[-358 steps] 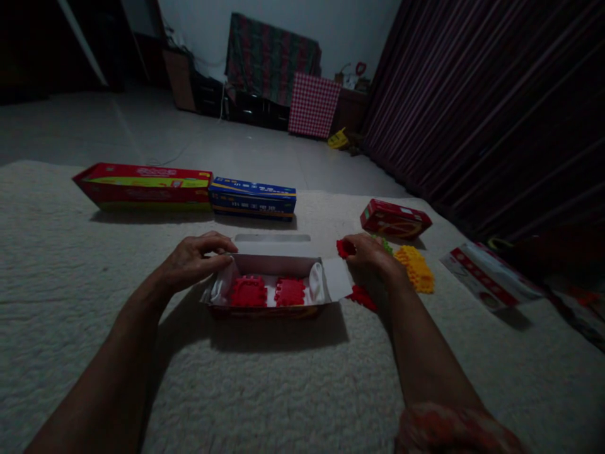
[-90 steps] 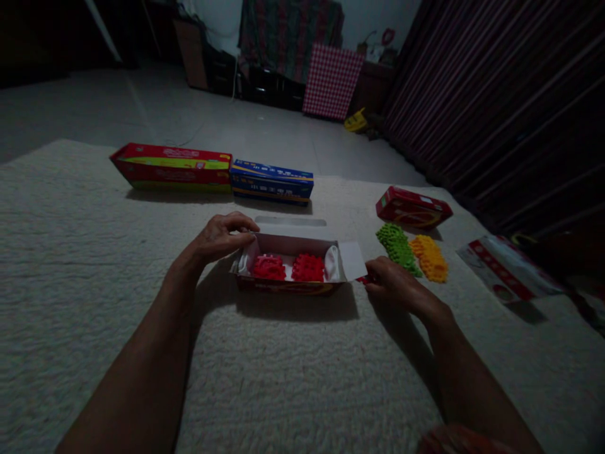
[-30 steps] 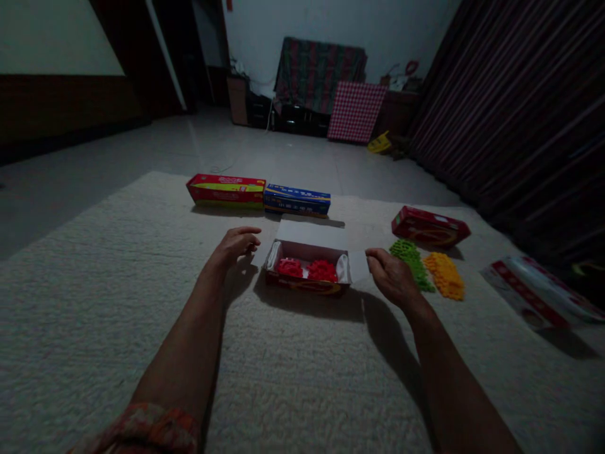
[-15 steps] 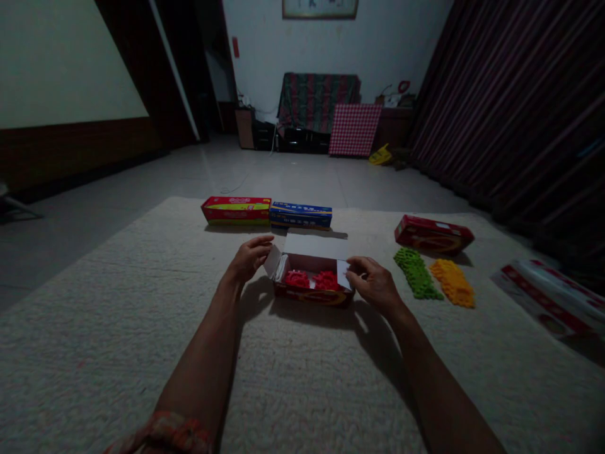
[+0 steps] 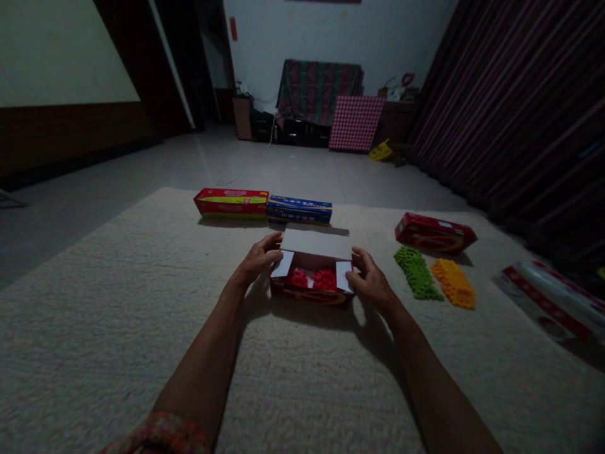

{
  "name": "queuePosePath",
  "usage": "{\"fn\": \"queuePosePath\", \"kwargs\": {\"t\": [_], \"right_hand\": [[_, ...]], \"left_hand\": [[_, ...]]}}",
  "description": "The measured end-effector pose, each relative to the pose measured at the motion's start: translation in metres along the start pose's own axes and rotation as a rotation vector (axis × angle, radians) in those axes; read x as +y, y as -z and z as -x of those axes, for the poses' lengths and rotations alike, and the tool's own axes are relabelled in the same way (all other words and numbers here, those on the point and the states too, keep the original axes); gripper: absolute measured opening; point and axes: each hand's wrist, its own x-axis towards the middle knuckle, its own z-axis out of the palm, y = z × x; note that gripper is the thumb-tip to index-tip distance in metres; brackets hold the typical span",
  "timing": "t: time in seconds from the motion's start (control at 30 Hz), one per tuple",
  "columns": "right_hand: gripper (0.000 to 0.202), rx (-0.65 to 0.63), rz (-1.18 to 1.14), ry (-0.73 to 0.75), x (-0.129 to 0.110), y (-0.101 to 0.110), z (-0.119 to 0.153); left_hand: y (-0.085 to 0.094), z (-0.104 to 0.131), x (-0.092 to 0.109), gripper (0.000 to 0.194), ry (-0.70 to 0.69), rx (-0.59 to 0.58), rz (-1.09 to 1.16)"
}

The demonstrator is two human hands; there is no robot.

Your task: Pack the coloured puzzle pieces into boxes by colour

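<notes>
A dark red cardboard box point(image 5: 309, 296) lies on the mat in front of me, its white-lined lid point(image 5: 316, 243) raised at the back. Inside are bundles of red knobbly pieces point(image 5: 324, 279), partly covered by the end flaps. My left hand point(image 5: 258, 261) grips the box's left end, the thumb on the white left flap point(image 5: 283, 265) folded inward. At the other end, my right hand point(image 5: 372, 282) has its thumb on the right flap point(image 5: 343, 275) and its fingers curled around the back corner. Some fingertips of both hands are hidden.
Beyond the box stand a red and yellow-green box point(image 5: 231, 203) and a blue box point(image 5: 299, 209). To the right lie a closed red box point(image 5: 435, 233), a green knobbly strip point(image 5: 418, 273), an orange one point(image 5: 454, 282) and a plastic-wrapped package point(image 5: 553, 302). A pale mat point(image 5: 118, 328) covers the floor.
The left flap has gone from standing outward to folded in over the opening, with my left hand moving right onto it. My right hand stays at the right flap. The view has tilted slightly down.
</notes>
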Motion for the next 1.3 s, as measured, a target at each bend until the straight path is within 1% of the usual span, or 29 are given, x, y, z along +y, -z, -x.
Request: {"fn": "queuePosePath", "kwargs": {"t": [0.13, 0.23, 0.27, 0.33, 0.4, 0.5, 0.63, 0.7, 0.8, 0.9, 1.0, 1.07, 1.17, 1.3], "right_hand": [[0.083, 0.052, -0.002, 0.071, -0.004, -0.001, 0.003], [0.091, 0.079, 0.008, 0.121, -0.005, 0.002, 0.004], [0.093, 0.087, 0.015, 0.133, -0.006, 0.003, 0.005], [0.093, 0.086, 0.036, 0.161, -0.007, 0.007, 0.005], [0.095, 0.063, 0.047, 0.197, -0.009, 0.011, 0.007], [0.094, 0.040, 0.020, 0.242, -0.013, 0.015, 0.011], [0.072, 0.015, -0.040, 0.339, -0.020, 0.013, 0.015], [0.057, 0.009, -0.068, 0.397, -0.024, 0.011, 0.017], [0.034, 0.022, -0.007, 0.450, -0.029, 0.008, 0.019], [0.017, 0.017, 0.124, 0.483, -0.031, 0.004, 0.020], [0.012, 0.013, 0.182, 0.508, -0.029, 0.002, 0.019], [0.011, 0.017, 0.199, 0.515, -0.026, 0.001, 0.017], [0.013, 0.031, 0.222, 0.511, -0.021, 0.002, 0.016], [0.015, 0.043, 0.239, 0.484, -0.018, 0.003, 0.015]], "left_hand": [[-0.005, -0.001, -0.002, 0.080, -0.119, -0.030, 0.049], [-0.007, 0.000, -0.003, 0.082, -0.172, -0.011, 0.070], [-0.007, 0.001, -0.003, 0.078, -0.188, -0.004, 0.066], [-0.006, 0.002, -0.003, 0.064, -0.205, -0.004, 0.046], [-0.005, 0.003, -0.003, 0.051, -0.195, -0.011, 0.015], [-0.001, 0.003, -0.004, 0.042, -0.195, -0.021, -0.021], [0.002, 0.002, -0.006, 0.023, -0.274, -0.026, -0.072], [0.004, 0.001, -0.005, 0.019, -0.299, -0.032, -0.095], [0.010, 0.003, 0.001, 0.019, -0.271, -0.079, -0.073], [0.021, 0.009, 0.014, 0.025, -0.190, -0.152, -0.055], [0.032, 0.018, 0.027, 0.044, -0.122, -0.247, -0.049], [0.035, 0.022, 0.032, 0.047, -0.097, -0.307, -0.056], [0.034, 0.023, 0.032, 0.043, -0.073, -0.337, -0.096], [0.031, 0.018, 0.023, 0.033, -0.073, -0.362, -0.081]]}}
